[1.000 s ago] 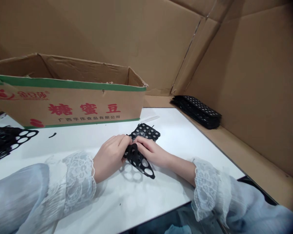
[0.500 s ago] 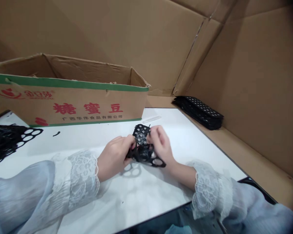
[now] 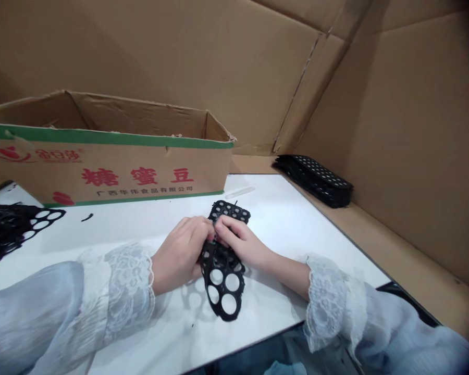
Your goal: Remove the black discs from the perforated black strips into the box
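Note:
Between my two hands is a black perforated sheet (image 3: 223, 281) with rows of round holes, bent in the middle. Its far part, with smaller holes, lies toward the cardboard box; the near part, with larger holes, hangs toward me above the white table (image 3: 297, 239). My left hand (image 3: 182, 252) is closed on the sheet's left edge. The fingers of my right hand (image 3: 240, 239) are pinched at its middle, close beside the left fingertips. What exactly lies under those fingertips is hidden.
A printed cardboard box (image 3: 148, 169) stands at the back left. Black holed scraps (image 3: 11, 224) are heaped at the left edge. A stack of black perforated sheets (image 3: 320, 179) lies at the right. A clear strip (image 3: 239, 192) and a small black scrap (image 3: 87, 217) rest on the table.
The sheet's near part has swung from pointing right to pointing toward me, showing more large holes. My right hand has moved left and down, closer to my left hand.

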`<action>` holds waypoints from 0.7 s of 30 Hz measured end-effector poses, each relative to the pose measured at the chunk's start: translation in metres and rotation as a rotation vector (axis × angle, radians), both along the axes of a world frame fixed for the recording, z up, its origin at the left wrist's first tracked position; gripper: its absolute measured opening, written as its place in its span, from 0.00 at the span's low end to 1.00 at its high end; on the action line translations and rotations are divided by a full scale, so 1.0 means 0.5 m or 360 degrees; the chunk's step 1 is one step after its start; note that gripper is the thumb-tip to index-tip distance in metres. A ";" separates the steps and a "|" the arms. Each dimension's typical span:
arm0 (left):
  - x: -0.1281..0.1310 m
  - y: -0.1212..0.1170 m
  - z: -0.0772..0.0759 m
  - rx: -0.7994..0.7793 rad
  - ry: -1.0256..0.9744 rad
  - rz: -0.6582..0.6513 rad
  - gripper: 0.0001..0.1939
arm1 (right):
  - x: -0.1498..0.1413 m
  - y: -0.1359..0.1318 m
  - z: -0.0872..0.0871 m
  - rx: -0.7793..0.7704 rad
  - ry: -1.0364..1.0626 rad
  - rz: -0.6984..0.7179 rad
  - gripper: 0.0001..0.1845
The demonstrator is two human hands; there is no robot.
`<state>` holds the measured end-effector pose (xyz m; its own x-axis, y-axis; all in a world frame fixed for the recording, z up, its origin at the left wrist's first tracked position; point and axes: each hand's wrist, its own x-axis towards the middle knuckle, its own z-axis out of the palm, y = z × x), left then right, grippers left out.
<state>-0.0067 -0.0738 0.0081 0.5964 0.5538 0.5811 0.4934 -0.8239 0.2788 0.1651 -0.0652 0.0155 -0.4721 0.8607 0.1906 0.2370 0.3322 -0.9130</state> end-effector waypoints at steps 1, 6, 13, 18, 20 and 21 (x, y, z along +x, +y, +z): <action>-0.001 0.000 0.001 -0.0010 0.0006 0.0063 0.14 | 0.001 0.001 -0.001 0.0014 -0.0007 0.0005 0.13; -0.003 0.004 0.007 -0.0145 0.0057 0.0232 0.14 | 0.005 0.006 -0.007 0.0120 -0.0153 0.0063 0.11; 0.000 0.006 0.000 -0.0208 0.0034 0.0046 0.19 | 0.003 0.014 -0.015 0.0241 -0.0306 -0.0060 0.15; -0.003 0.009 -0.001 -0.0405 -0.0027 0.0232 0.13 | 0.009 0.004 -0.005 0.0343 -0.0181 -0.0144 0.14; -0.003 0.008 0.001 -0.0587 -0.0122 0.0287 0.10 | 0.011 -0.002 -0.001 0.0403 -0.0246 -0.0089 0.13; -0.003 0.007 0.002 -0.0683 -0.0167 0.0298 0.09 | 0.012 -0.005 0.000 0.0415 -0.0325 -0.0052 0.13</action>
<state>-0.0082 -0.0700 0.0092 0.4139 0.8490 0.3283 0.5734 -0.5233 0.6304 0.1712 -0.0675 0.0154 -0.4961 0.8108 0.3106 0.4210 0.5375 -0.7307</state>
